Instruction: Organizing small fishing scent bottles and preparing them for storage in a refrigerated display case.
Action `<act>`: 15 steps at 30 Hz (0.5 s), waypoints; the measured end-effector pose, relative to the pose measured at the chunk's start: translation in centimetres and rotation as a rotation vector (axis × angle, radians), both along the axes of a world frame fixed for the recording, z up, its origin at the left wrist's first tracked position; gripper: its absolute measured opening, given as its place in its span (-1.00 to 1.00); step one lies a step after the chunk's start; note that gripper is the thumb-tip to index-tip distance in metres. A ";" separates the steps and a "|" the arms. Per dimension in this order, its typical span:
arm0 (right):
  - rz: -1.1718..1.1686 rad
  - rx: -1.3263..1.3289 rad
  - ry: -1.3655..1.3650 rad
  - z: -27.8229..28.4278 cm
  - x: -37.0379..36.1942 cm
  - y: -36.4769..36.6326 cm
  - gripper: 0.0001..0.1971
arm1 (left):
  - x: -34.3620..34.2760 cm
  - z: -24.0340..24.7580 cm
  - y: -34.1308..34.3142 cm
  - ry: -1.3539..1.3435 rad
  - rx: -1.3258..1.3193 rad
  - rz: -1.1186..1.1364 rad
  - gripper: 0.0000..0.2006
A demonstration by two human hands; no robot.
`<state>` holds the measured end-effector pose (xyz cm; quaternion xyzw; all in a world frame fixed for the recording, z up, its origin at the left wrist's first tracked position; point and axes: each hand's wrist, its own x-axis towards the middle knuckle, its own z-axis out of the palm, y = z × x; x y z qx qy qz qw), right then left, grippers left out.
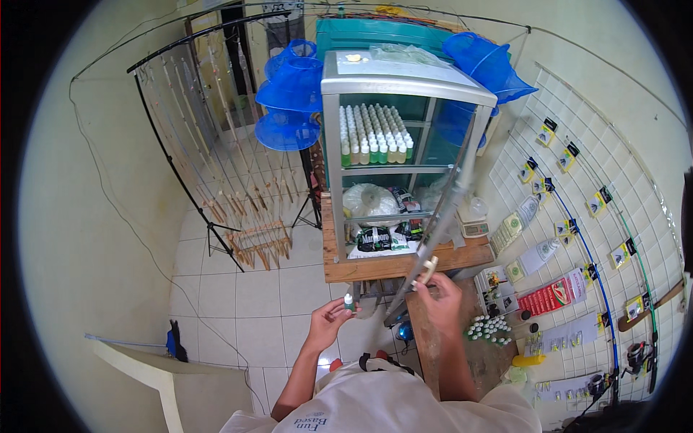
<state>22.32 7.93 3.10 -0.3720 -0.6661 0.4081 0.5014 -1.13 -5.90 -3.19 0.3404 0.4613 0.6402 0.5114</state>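
Head view: from my remote seat I see two bare hands before a glass-sided cabinet [404, 85] on a wooden table [361, 272].
Left hand [328, 322]: closed lightly around a small bottle [349, 304], white cap uppermost; I judge this grip leaves the cap free and the liquid upright.
Small bottle: low in front of the cabinet, above the tiled floor [278, 328], dark green below its cap.
Right hand [444, 299]: fingers bent at the edge of the cabinet door [442, 227], beside a pale piece [430, 267]; I cannot tell whether they grip or only rest.
Cabinet door: stands open, probably to give reach to the shelves.
Upper shelf [382, 171]: close rows of white-capped bottles [372, 133], green or pale yellowish inside, apparently ranked so they sort easily by eye.
Lower compartments: a bulging clear bag [370, 200] with white contents; black-and-white packets [373, 239] beneath.
Side table [494, 362]: a cluster of similar bottles [489, 329] near the right hand; just beyond, a divided box [503, 302] whose contents I cannot make out.
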 end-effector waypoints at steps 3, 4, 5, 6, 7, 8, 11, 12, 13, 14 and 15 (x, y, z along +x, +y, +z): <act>-0.127 -0.049 0.137 0.4 3.7 -1.4 -0.76 | 0.6 -0.5 1.0 -0.004 0.015 -0.047 -0.63; -0.199 -0.081 0.212 0.5 4.7 -1.7 -0.78 | 0.7 -0.5 1.2 -0.004 0.013 -0.052 -0.63; -0.207 -0.081 0.213 0.6 5.8 -1.8 -0.78 | 0.9 -0.4 1.5 0.012 0.021 -0.065 -0.65; -0.283 -0.094 0.211 0.8 6.8 -2.0 -0.79 | 1.0 -0.4 1.7 0.028 0.029 -0.077 -0.66; -0.358 -0.107 0.209 1.0 7.6 -2.0 -0.80 | 1.1 -0.4 1.9 0.029 0.027 -0.082 -0.66; -0.368 -0.108 0.210 1.2 8.1 -1.9 -0.80 | 1.2 -0.4 2.2 0.042 0.026 -0.096 -0.66; -0.489 -0.098 0.269 1.5 9.3 -1.1 -0.84 | 1.7 0.1 2.7 0.030 0.017 -0.120 -0.66; -0.495 -0.099 0.272 1.6 9.6 -1.0 -0.84 | 1.8 0.3 2.8 0.003 0.011 -0.122 -0.66; -0.532 -0.083 0.242 1.8 9.9 -0.7 -0.85 | 1.9 0.3 2.9 0.005 0.010 -0.127 -0.66; -0.567 -0.067 0.212 2.1 10.0 -0.6 -0.85 | 2.0 0.3 3.1 0.006 0.017 -0.133 -0.66; -0.572 -0.068 0.214 1.9 10.2 -0.3 -0.85 | 2.1 0.3 3.2 0.007 0.024 -0.138 -0.66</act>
